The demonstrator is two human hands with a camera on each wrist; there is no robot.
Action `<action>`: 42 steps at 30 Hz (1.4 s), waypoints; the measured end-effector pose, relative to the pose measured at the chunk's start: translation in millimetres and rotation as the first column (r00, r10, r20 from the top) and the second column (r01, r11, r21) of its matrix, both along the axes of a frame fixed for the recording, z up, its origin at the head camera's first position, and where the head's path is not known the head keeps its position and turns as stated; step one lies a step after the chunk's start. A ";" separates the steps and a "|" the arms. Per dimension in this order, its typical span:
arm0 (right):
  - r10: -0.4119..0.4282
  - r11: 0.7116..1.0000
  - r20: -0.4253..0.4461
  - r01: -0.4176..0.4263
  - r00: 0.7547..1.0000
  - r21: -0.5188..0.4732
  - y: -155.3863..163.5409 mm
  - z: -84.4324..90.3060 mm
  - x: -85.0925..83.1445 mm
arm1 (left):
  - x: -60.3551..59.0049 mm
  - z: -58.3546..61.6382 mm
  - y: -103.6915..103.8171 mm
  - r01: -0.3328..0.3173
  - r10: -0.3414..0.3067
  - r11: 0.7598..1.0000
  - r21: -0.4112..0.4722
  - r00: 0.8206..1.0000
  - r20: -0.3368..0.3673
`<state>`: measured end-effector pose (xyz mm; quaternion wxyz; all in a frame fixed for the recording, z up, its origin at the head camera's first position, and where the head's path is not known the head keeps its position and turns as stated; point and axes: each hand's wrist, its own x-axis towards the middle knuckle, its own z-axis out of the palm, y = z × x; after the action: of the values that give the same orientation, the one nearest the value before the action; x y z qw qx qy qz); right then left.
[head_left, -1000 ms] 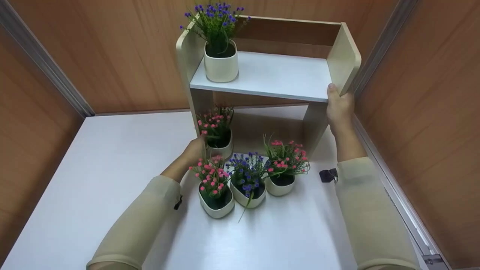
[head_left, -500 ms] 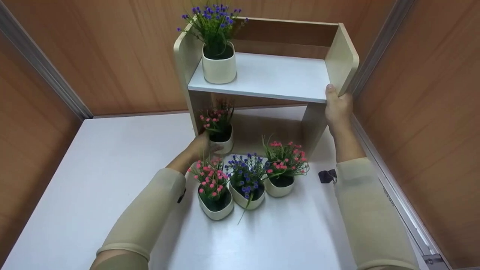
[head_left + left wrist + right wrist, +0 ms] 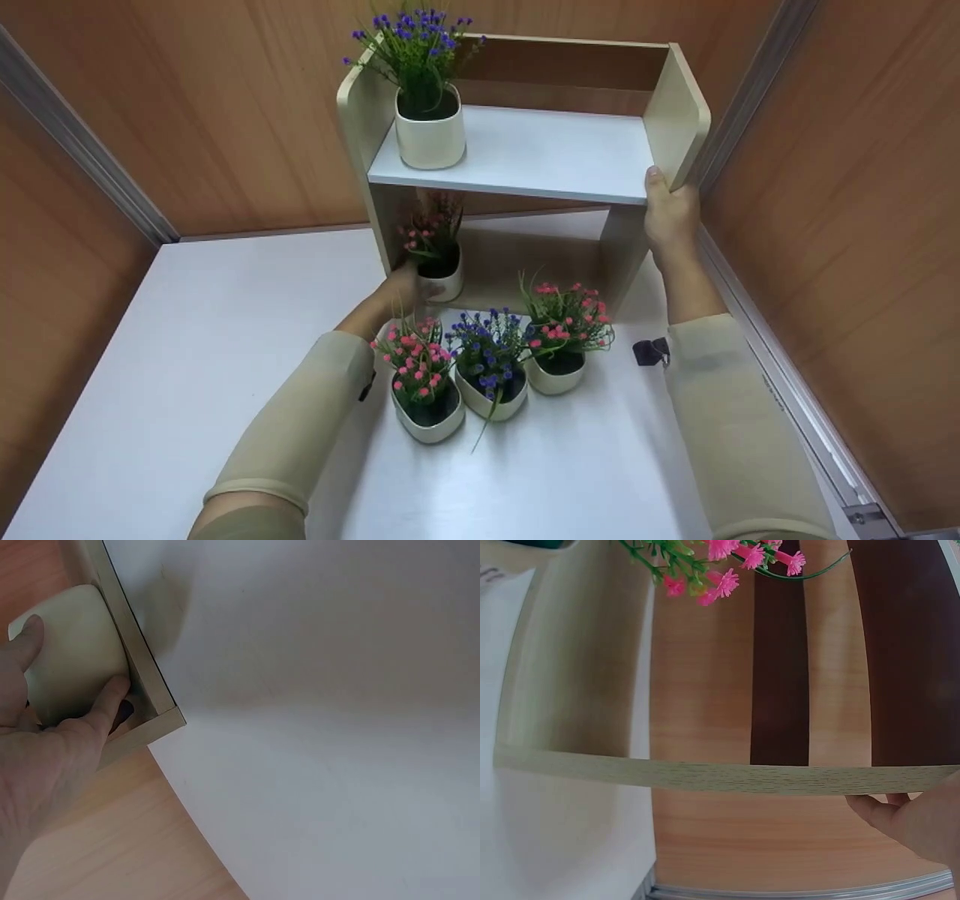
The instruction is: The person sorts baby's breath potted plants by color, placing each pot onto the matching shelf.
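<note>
White table (image 3: 187,360) between wood-panel walls (image 3: 225,112) (left hand (image 3: 401,289) gripping pot (image 3: 442,281), right hand (image 3: 670,217) gripping shelf (image 3: 525,154))

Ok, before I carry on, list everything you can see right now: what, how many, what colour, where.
shelf unit: one, pale wood sides with a white board, at the back of the table
table: one, white, between wooden walls
purple-flowered pot on the shelf: one, cream pot, left end of the upper board
pink-flowered pot under the shelf: one, cream pot, lower left corner of the unit
front row of pots: three, cream; pink, purple, pink flowers from left to right, on the table before the unit
black clip: one, by the right sleeve
left hand: grips the pink-flowered pot under the shelf
right hand: grips the unit's right side panel
</note>
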<state>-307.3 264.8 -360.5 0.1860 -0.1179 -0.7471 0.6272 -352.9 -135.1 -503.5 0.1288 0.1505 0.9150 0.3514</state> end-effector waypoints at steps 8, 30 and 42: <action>-0.011 1.000 0.035 0.011 0.999 0.005 1.0 0.5 0.3 | 0.5 -3.2 0.9 -0.043 0.042 0.998 0.041 0.999 0.015; 0.009 1.000 0.018 -0.009 1.000 -0.007 -0.1 -1.4 0.9 | 70.1 65.2 -60.7 0.105 -0.107 0.993 0.052 0.994 0.027; -0.001 1.000 -0.003 0.001 1.000 -0.001 1.3 -1.3 -0.4 | 142.7 75.1 -80.6 -0.171 0.188 0.963 0.209 0.980 -0.063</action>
<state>-307.6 266.1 -361.8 0.1874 -0.1172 -0.7465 0.6276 -210.2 -215.8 -428.3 0.0425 0.0938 0.8888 0.4465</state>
